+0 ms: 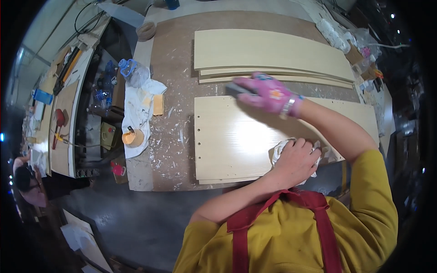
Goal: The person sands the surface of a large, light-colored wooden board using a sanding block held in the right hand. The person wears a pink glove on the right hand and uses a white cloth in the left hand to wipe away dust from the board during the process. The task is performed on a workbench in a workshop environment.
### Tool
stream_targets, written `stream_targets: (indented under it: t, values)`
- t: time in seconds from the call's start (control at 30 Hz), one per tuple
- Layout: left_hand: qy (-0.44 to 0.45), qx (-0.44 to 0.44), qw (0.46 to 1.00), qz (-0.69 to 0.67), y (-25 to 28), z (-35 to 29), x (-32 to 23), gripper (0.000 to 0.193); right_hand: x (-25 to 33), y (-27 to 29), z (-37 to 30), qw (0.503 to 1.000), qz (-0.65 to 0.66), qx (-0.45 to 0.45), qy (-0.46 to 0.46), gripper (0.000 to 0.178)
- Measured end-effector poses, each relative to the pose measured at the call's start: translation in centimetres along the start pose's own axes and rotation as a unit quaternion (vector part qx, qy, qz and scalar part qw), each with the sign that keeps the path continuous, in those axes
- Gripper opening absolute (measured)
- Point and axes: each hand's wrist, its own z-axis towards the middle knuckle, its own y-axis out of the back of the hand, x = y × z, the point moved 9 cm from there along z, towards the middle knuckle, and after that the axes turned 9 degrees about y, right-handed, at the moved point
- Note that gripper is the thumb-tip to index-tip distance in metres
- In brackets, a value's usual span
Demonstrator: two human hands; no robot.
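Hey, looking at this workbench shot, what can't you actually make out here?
- Head view: the grey object under the gloved right hand; the glove's fingers cover most of it.
- The white cloth, mostly bunched under the bare left hand.
- Near edge of the front panel, blocked by the arms.
- Items at the bench's far right corner, too small and warped.

A pale wooden panel [227,141] lies flat on the workbench, its long side running left to right, with a smooth light grain and a column of small drilled holes near its left edge. A thin second board peeks out beneath its near edge. A crumpled white cloth [280,150] rests on the panel's near right part, bunched under the bare left hand [296,159]. At the panel's far edge, the right hand [268,93], in a pink glove, presses a small dark grey block [237,88] against the wood.
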Motion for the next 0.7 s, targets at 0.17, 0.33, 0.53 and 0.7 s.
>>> stream_targets:
  t: [0.17, 0.33, 0.53, 0.7]
  values:
    - [-0.002, 0.029, 1.0, -0.003, -0.6, 0.2, -0.7, 0.039, 0.7, -0.2, 2.2, 0.994, 0.039, 0.048, -0.095, 0.058]
    - [0.024, 0.04, 0.999, 0.002, 0.1, 0.6, -0.1, 0.043, 6.4, 1.2, 4.3, 0.992, -0.034, -0.069, 0.102, 0.055]
    - [0.016, -0.003, 0.996, -0.088, -2.0, -0.8, 0.7, 0.039, 16.1, -3.9, -3.7, 0.931, -0.033, 0.047, 0.36, 0.052]
    - [0.019, -0.011, 0.997, -0.077, -0.2, -0.1, 0.1, 0.042, 14.1, -2.9, 5.4, 0.951, -0.093, -0.065, 0.286, 0.051]
